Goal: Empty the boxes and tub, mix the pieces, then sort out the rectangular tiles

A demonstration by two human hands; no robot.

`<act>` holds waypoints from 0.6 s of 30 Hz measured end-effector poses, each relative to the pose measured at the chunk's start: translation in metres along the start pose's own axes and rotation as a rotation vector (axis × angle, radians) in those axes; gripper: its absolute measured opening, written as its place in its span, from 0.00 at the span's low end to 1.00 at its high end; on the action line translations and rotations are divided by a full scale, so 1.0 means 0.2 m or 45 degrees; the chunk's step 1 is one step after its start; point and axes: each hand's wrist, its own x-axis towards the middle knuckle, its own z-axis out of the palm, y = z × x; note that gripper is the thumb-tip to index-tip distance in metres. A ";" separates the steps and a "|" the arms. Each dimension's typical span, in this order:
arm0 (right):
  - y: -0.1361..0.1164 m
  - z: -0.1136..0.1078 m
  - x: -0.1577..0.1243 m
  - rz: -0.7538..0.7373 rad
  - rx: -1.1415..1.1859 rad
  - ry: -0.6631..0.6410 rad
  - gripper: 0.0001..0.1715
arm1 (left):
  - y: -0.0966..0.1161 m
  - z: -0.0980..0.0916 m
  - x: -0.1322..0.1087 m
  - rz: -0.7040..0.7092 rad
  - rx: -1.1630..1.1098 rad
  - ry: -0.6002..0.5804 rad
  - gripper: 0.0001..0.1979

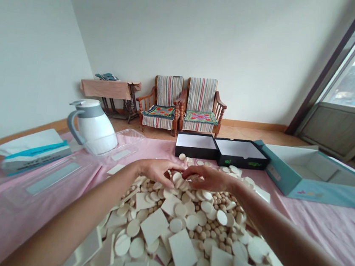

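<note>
A large heap of pale wooden pieces lies before me: round discs (pixel 180 210), square tiles (pixel 182 252) and small round beads (pixel 211 230). At the heap's far side my left hand (pixel 157 171) curls its fingers and thumb around some discs. Facing it, my right hand (pixel 207 178) bends its fingers over discs in the same spot. A few discs (pixel 177 178) show in the narrow gap between both hands. How many pieces each hand grips is hidden by the fingers.
Beyond the heap stand two black boxes with white insides (pixel 197 146) (pixel 242 153). A light blue box (pixel 322 179) is at right. On the left are a white jug (pixel 96 128), a tissue pack (pixel 37 153) and clear plastic trays (pixel 53 178). Pink cloth (pixel 323 226) lies underneath.
</note>
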 end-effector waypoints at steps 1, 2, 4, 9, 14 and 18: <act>-0.02 -0.01 -0.05 -0.026 0.008 0.007 0.22 | 0.02 0.02 -0.03 -0.001 0.005 -0.019 0.35; -0.02 -0.03 -0.10 -0.030 0.020 0.037 0.23 | 0.04 0.03 -0.06 -0.020 0.023 -0.003 0.34; 0.00 -0.08 -0.23 0.033 0.039 0.139 0.24 | 0.05 0.05 -0.15 -0.075 0.066 0.097 0.32; 0.23 -0.18 -0.70 0.450 -0.116 0.472 0.36 | -0.03 0.01 -0.51 -0.293 0.218 0.302 0.34; 0.42 -0.14 -1.10 0.677 -0.319 0.452 0.57 | -0.15 0.05 -0.81 -0.518 0.605 0.306 0.45; 0.46 -0.05 -1.11 0.709 -0.304 0.389 0.64 | -0.19 0.17 -0.76 -0.524 0.741 0.329 0.50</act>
